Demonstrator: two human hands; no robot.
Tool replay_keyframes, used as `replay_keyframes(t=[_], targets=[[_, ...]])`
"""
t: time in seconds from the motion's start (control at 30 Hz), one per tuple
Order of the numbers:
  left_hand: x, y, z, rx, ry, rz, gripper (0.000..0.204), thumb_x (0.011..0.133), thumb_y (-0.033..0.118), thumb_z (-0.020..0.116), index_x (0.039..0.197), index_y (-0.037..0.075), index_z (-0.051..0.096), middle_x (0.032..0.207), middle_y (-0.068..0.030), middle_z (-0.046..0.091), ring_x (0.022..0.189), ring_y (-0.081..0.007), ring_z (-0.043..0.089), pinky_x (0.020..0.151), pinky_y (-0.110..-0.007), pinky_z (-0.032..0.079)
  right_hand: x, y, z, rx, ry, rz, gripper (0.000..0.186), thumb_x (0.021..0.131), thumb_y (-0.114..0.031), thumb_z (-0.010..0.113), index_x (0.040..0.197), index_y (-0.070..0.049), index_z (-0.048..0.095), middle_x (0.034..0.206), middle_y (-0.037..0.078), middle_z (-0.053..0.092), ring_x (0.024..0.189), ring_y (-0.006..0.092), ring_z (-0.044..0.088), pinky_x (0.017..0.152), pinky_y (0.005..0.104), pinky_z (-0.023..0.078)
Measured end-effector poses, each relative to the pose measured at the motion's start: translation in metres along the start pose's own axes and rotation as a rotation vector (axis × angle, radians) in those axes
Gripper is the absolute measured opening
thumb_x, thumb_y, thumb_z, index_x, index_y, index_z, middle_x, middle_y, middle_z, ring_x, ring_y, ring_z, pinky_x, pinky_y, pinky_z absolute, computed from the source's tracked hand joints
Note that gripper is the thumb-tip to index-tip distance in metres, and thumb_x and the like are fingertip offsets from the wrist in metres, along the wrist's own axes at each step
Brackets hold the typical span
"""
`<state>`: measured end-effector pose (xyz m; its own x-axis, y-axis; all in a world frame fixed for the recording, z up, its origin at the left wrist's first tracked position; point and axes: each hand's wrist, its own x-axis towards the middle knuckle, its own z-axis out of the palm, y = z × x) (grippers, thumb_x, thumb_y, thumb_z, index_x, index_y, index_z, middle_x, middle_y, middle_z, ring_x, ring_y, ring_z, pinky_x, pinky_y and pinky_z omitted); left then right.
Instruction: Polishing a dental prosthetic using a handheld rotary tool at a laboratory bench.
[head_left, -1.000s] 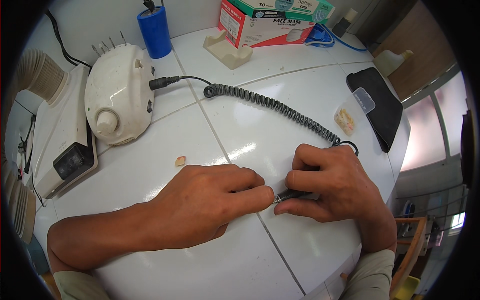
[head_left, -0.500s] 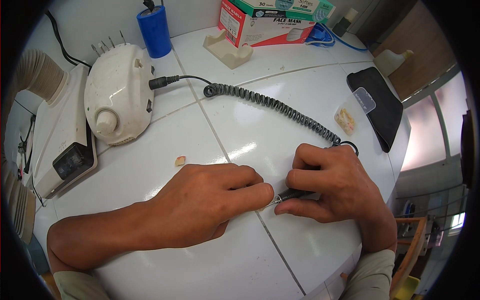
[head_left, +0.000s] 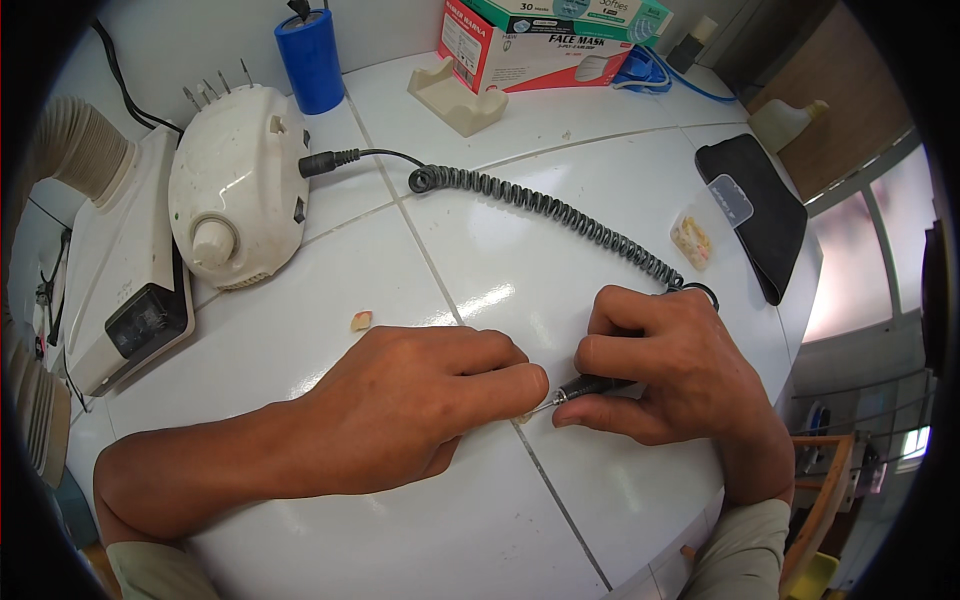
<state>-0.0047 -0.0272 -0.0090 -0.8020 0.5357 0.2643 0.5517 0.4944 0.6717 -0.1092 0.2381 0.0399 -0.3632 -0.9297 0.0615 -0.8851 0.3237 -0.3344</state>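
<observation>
My right hand [head_left: 670, 375] is closed around a black rotary handpiece [head_left: 597, 386], thumb underneath and fingers over it. From its metal collar a thin bur [head_left: 545, 406] points left toward my left fingertips. My left hand [head_left: 430, 405] is closed in a pinch, resting low over the white tiles. Under its index finger peeks the edge of a small pale piece [head_left: 523, 418], mostly hidden, where the bur's tip ends. Whether the two touch is too small to tell. A small pink-and-ivory chip [head_left: 361, 320] lies on the table beyond my left wrist.
A coiled black cord [head_left: 550, 210] runs from the cream control unit [head_left: 240, 190] to the handpiece. Left stands a white machine with a hose [head_left: 125, 270]. Behind are a blue cylinder [head_left: 309, 62], beige holder [head_left: 457, 98] and mask boxes [head_left: 555, 55]. Right lie a clear container [head_left: 692, 240] and black pouch [head_left: 765, 220].
My right hand and the handpiece have shifted very slightly to the right, showing a bit more of the bur. My left hand stays almost in place, still pinching.
</observation>
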Motion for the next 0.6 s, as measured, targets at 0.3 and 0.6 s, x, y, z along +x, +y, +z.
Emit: replay_keyframes(t=[0.3, 0.6], targets=[[0.0003, 0.0006, -0.0002, 0.013, -0.003, -0.004, 0.040, 0.073, -0.015, 0.078, 0.107, 0.004, 0.068, 0.116, -0.0095, 0.074, 0.096, -0.0318, 0.075, 0.071, -0.039, 0.061, 0.0000, -0.0006, 0.0005, 0.012, 0.016, 0.015, 0.041, 0.087, -0.049, 0.094, 0.088, -0.014, 0.073, 0.084, 0.001, 0.058, 0.058, 0.0216, 0.057, 0.052, 0.0372, 0.040], [0.0005, 0.0003, 0.0002, 0.013, 0.003, 0.001, 0.040, 0.071, -0.015, 0.078, 0.105, 0.005, 0.068, 0.115, -0.0089, 0.075, 0.095, -0.0315, 0.076, 0.070, -0.039, 0.061, -0.0005, 0.0006, 0.0003, 0.009, -0.003, 0.004, 0.038, 0.095, -0.051, 0.088, 0.093, -0.017, 0.073, 0.085, 0.000, 0.057, 0.060, 0.0202, 0.058, 0.052, 0.0378, 0.040]])
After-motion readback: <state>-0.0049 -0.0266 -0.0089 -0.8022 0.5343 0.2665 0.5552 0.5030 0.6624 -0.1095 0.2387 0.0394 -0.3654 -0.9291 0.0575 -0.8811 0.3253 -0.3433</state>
